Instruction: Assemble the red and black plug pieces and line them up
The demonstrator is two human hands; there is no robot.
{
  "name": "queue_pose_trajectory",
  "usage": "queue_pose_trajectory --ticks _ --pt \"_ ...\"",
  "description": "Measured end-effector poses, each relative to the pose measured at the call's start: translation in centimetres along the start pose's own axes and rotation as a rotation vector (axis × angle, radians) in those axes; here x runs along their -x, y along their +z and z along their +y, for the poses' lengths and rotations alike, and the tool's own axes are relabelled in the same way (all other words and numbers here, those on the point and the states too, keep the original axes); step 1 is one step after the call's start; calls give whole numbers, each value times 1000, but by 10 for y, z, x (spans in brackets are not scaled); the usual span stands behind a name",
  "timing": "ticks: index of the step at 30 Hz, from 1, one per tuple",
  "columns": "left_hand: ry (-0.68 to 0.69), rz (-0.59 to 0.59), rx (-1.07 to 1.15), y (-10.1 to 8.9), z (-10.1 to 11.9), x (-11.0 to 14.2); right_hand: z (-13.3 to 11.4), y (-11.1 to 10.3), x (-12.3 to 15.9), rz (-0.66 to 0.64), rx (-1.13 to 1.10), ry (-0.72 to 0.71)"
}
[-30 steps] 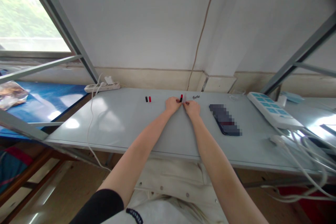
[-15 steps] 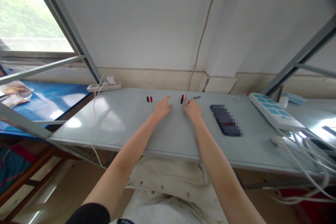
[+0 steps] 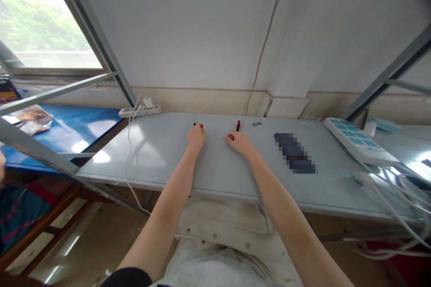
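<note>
My left hand (image 3: 196,137) is closed at a short red cylinder (image 3: 201,126), its fingertips on it. A short black cylinder (image 3: 194,124) lies just left of it, partly hidden by that hand. My right hand (image 3: 240,142) is lifted a little over the table with thumb and fingers pinched together. A small dark reddish thing (image 3: 232,136) shows between its fingers, too small to name. Just beyond the right hand is a red-and-black cylinder (image 3: 238,126), its lower end close to the knuckles. Several small dark metallic pieces (image 3: 257,124) lie to the right.
On the grey table (image 3: 161,157), a dark, pixelated phone-like object (image 3: 294,153) lies right. A white power strip (image 3: 141,111) with a cable sits back left. A larger white and blue power strip (image 3: 362,141) and cables are far right. Part of another person's hand (image 3: 2,168) shows at the left edge.
My left hand has moved left to the red and black cylinders and closed. My right hand has shifted left from beside the red-and-black cylinder, fingers pinched. The view has turned slightly left.
</note>
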State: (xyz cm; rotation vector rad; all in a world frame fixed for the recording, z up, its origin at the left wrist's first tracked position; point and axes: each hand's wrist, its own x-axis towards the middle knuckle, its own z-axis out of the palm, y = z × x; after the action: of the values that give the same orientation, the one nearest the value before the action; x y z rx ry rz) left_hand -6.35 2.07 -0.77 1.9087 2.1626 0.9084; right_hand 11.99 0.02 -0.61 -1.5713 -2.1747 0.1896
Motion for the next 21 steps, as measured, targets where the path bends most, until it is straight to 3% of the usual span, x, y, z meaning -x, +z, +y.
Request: queue_pose_trajectory --ticks 4,9,11,14,21 --pt "83 -49 484 9 11 -1 0 5 -2 59 -88 29" --pt "-8 -371 1057 16 32 10 -3 9 -5 162 -321 153" --pt "4 -461 1146 16 35 14 -2 10 -6 185 -410 166" --pt "24 -505 1211 15 37 18 -3 8 -7 230 -484 158" --pt "-66 -404 1217 10 41 21 -17 -3 -2 351 -418 169"
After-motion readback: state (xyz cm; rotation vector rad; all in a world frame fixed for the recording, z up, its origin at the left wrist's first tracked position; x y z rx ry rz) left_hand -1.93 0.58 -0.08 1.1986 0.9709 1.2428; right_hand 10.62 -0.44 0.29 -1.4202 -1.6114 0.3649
